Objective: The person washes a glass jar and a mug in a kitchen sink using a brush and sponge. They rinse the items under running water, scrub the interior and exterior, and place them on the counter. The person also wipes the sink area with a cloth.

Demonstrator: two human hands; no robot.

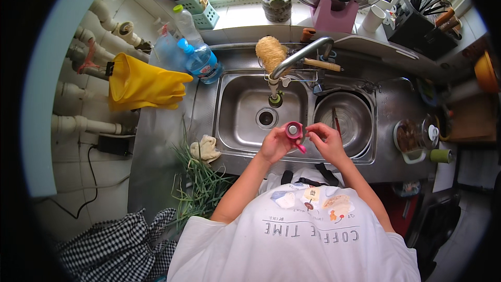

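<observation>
My left hand [273, 144] holds a small pink bottle cap [293, 129] with a loop. Its round hollow side, with a pale disc inside, faces up. Close to the cap's right side is my right hand [328, 143], fingers bent and thumb near the fingertips. Whether anything small sits between those fingertips is too fine to make out. Both hands are over the front of a double steel sink [242, 102]. In the right basin stands a round metal pot [362, 129] with a thin reddish-brown utensil [336, 121] in it.
A curved faucet [301, 56] reaches over the left basin, beside a loofah [271, 53]. Yellow rubber gloves [146, 84] and a blue detergent bottle [203, 64] are at left. Green onions [201, 184] and a pale cloth [205, 149] lie nearer. A glass pitcher [415, 135] is at right.
</observation>
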